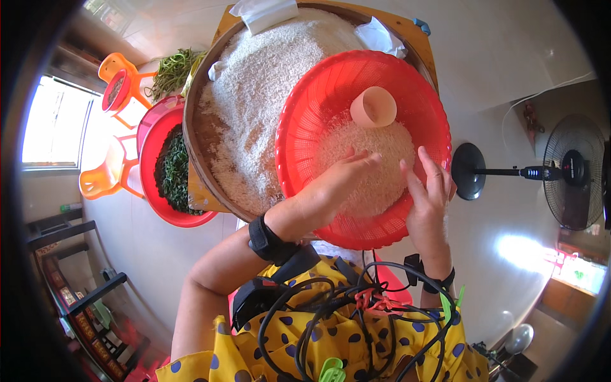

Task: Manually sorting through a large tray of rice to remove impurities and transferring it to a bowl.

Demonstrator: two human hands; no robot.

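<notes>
A red plastic basket (305, 105) with a perforated wall sits on the near right part of a large round tray (190, 133). White grains that look like rice (367, 191) are heaped in its bottom, and a pale pink cup (365, 111) lies tipped at their far side. Above the heap, my left hand (334, 184) is stretched flat, its fingers pointing right and nothing visible in it. My right hand (427, 200) is by the basket's near right rim, fingers spread, thumb over the grains. Whether it touches the rim I cannot tell. More white grains (277, 71) cover much of the tray.
White plastic bags (267, 14) lie on the tray's far edge. Left of the wooden table (196, 186), a red basin (152, 167) holds dark green leaves (174, 167). Orange chairs (107, 169) stand farther left, a pedestal fan (573, 167) right. Black cables (305, 329) hang before me.
</notes>
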